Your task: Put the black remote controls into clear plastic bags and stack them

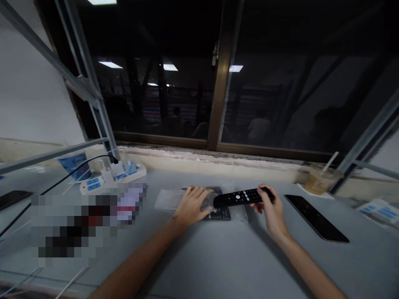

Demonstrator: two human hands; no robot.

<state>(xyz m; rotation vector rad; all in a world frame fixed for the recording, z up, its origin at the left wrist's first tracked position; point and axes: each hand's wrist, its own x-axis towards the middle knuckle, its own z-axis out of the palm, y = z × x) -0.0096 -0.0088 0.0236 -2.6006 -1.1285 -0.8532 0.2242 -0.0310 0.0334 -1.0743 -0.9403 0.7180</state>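
My right hand point(270, 206) grips one end of a black remote control point(241, 196) and holds it a little above the grey table point(224, 257), its buttons facing up. My left hand point(191, 204) lies flat, fingers spread, on a clear plastic bag point(168, 198) with a second dark remote point(220, 214) inside or under it. The free end of the held remote hangs just right of my left fingers.
A black phone point(315, 217) lies flat to the right. Behind it stands a plastic cup with a straw point(318, 180). A white power strip point(112, 176) with plugs and a black cable sits at the back left. A dark window runs behind the table.
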